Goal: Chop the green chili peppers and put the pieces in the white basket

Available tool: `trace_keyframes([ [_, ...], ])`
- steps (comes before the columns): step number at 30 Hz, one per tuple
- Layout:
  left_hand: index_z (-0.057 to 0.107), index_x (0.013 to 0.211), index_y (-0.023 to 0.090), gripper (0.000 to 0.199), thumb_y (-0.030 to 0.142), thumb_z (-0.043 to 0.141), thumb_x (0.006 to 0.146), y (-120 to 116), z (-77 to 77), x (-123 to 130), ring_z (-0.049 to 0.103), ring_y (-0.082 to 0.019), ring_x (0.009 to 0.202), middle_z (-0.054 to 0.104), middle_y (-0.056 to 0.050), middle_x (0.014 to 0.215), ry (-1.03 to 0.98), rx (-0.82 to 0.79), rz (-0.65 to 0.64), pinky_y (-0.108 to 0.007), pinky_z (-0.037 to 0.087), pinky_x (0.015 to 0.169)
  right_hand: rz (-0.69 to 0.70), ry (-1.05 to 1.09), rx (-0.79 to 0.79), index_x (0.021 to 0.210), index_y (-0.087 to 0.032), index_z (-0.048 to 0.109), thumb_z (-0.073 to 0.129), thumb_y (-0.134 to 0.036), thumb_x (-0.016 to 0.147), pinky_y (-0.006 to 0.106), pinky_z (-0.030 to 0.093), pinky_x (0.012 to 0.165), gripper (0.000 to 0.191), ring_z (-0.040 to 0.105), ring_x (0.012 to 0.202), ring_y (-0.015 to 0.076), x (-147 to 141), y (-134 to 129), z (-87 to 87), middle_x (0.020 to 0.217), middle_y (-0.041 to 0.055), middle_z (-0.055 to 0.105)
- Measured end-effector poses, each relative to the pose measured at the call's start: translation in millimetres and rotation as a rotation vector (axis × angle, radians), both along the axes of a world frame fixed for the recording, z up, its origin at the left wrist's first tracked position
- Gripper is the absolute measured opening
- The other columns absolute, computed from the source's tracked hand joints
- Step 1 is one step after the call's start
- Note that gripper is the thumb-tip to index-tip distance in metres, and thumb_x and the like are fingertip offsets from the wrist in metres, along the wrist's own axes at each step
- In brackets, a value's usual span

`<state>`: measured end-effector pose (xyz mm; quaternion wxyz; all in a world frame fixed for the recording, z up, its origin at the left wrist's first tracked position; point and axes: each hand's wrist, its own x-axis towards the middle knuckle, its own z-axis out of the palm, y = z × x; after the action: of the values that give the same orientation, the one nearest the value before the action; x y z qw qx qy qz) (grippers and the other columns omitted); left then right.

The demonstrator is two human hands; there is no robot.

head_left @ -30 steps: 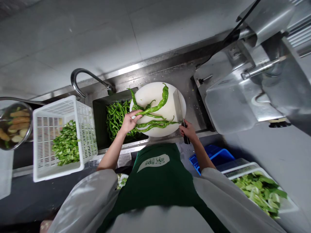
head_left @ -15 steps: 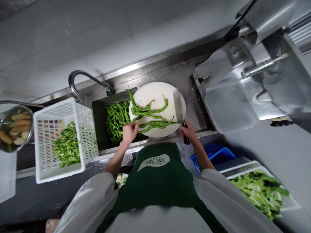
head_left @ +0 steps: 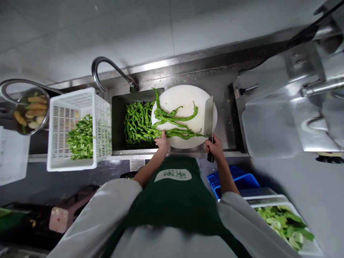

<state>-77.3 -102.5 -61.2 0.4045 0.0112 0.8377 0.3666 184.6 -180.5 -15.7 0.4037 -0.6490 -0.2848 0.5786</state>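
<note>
My right hand [head_left: 215,146] is closed around the dark handle of a cleaver [head_left: 209,116], its broad blade at the right side of a round white cutting board [head_left: 185,96]. Several long green chili peppers [head_left: 182,134] lie side by side along the board's front, their right ends close to the blade. At their left ends is my left hand [head_left: 162,142], fingers curled around them at the board's front left edge; the fingertips are partly hidden. Further back on the board, more chili peppers [head_left: 177,117] lie loosely, one hanging over the left rim.
Left of the board, a sink basin [head_left: 118,118] holds a heap of green chili peppers [head_left: 138,122]. Beside it stands a white basket [head_left: 103,132] of chopped greens, under a curved faucet [head_left: 110,64]. A metal slicing machine [head_left: 279,125] is at right; blue [head_left: 242,178] and white crates stand below.
My left hand has moved from above the sink's edge to the left ends of the front peppers. The cleaver stays at the board's right side. The whole view has shifted.
</note>
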Motion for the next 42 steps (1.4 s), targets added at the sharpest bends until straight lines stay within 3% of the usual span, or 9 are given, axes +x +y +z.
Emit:
trace_keyframes([
  [6, 0.049, 0.1, 0.023, 0.029, 0.029, 0.072, 0.083, -10, 1.7, 14, 0.069, -0.019, 0.109, 0.065, -0.009, 0.116, 0.265, -0.002, 0.107, -0.028, 0.055, 0.086, -0.088, 0.057, -0.007, 0.102, -0.023, 0.053, 0.064, -0.03, 0.067, 0.019, 0.033, 0.036, 0.037, 0.038, 0.038, 0.0068, -1, -2, -1.2, 0.053, -0.0131, 0.039],
  [12, 0.045, 0.111, 0.025, 0.024, 0.023, 0.058, 0.091, -16, 57.6, -16, 0.068, -0.009, 0.072, 0.067, 0.002, 0.094, 0.242, 0.59, -0.065, -0.024, 0.057, 0.075, -0.111, 0.109, 0.022, 0.099, -0.023, 0.054, 0.064, -0.026, 0.068, 0.019, 0.032, 0.034, 0.033, 0.039, 0.036, 0.0074, -1, -2, -3.2, 0.051, -0.0132, 0.041],
  [17, 0.057, 0.107, 0.022, 0.026, 0.031, 0.067, 0.085, 27, 125.9, -41, 0.06, -0.01, 0.057, 0.069, 0.0, 0.091, 0.452, 0.717, -0.928, -0.025, 0.054, 0.061, -0.12, 0.132, 0.023, 0.107, -0.023, 0.056, 0.061, -0.025, 0.068, 0.019, 0.032, 0.034, 0.04, 0.037, 0.035, 0.0073, 0, -1, -5.7, 0.049, -0.0143, 0.041],
  [20, 0.067, 0.091, 0.02, 0.014, 0.017, 0.067, 0.078, 63, 134.3, -26, 0.068, -0.02, 0.08, 0.071, -0.005, 0.093, 0.621, 0.593, -1.536, -0.031, 0.055, 0.076, -0.126, 0.134, 0.01, 0.107, -0.023, 0.056, 0.061, -0.026, 0.067, 0.019, 0.031, 0.034, 0.041, 0.036, 0.035, 0.0071, 0, 0, -5.2, 0.049, -0.0148, 0.04],
  [22, 0.068, 0.082, 0.018, 0.007, 0.014, 0.064, 0.078, 86, 126.9, -5, 0.068, -0.023, 0.083, 0.071, -0.008, 0.089, 0.672, 0.505, -1.682, -0.033, 0.054, 0.078, -0.129, 0.134, 0.0, 0.106, -0.023, 0.056, 0.062, -0.027, 0.066, 0.019, 0.031, 0.033, 0.041, 0.036, 0.035, 0.0071, 0, 0, -4.0, 0.049, -0.0148, 0.039],
  [26, 0.071, 0.081, 0.013, 0.011, 0.022, 0.064, 0.084, 118, 101.4, 53, 0.066, -0.021, 0.074, 0.07, -0.005, 0.075, 0.581, 0.433, -1.69, -0.03, 0.052, 0.074, -0.134, 0.136, 0.002, 0.103, -0.024, 0.055, 0.062, -0.029, 0.065, 0.019, 0.03, 0.033, 0.038, 0.036, 0.036, 0.0072, 0, 1, -2.0, 0.05, -0.014, 0.04],
  [34, 0.07, 0.111, 0.009, 0.037, 0.009, 0.075, 0.074, 123, 69.3, 133, 0.07, -0.033, 0.105, 0.074, -0.02, 0.105, 0.656, 0.155, -1.846, -0.039, 0.053, 0.091, -0.14, 0.103, 0.01, 0.106, -0.022, 0.056, 0.061, -0.03, 0.067, 0.02, 0.032, 0.033, 0.04, 0.039, 0.036, 0.0082, 0, 0, -8.5, 0.052, -0.013, 0.042],
  [37, 0.07, 0.098, 0.01, 0.024, 0.017, 0.076, 0.076, 139, 93.5, 129, 0.072, -0.03, 0.094, 0.074, -0.015, 0.093, 0.551, 0.319, -1.753, -0.039, 0.056, 0.087, -0.142, 0.112, 0.004, 0.108, -0.022, 0.057, 0.061, -0.029, 0.066, 0.021, 0.033, 0.033, 0.043, 0.038, 0.036, 0.0089, 0, 0, -10.0, 0.05, -0.0127, 0.044],
  [42, 0.066, 0.085, 0.014, 0.018, 0.031, 0.071, 0.083, 169, 176.8, 74, 0.066, -0.014, 0.063, 0.066, -0.002, 0.072, 0.152, 0.797, -1.498, -0.027, 0.057, 0.064, -0.137, 0.126, -0.005, 0.109, -0.022, 0.057, 0.06, -0.027, 0.067, 0.021, 0.034, 0.034, 0.043, 0.039, 0.035, 0.009, 3, 0, -6.8, 0.05, -0.0126, 0.045],
])
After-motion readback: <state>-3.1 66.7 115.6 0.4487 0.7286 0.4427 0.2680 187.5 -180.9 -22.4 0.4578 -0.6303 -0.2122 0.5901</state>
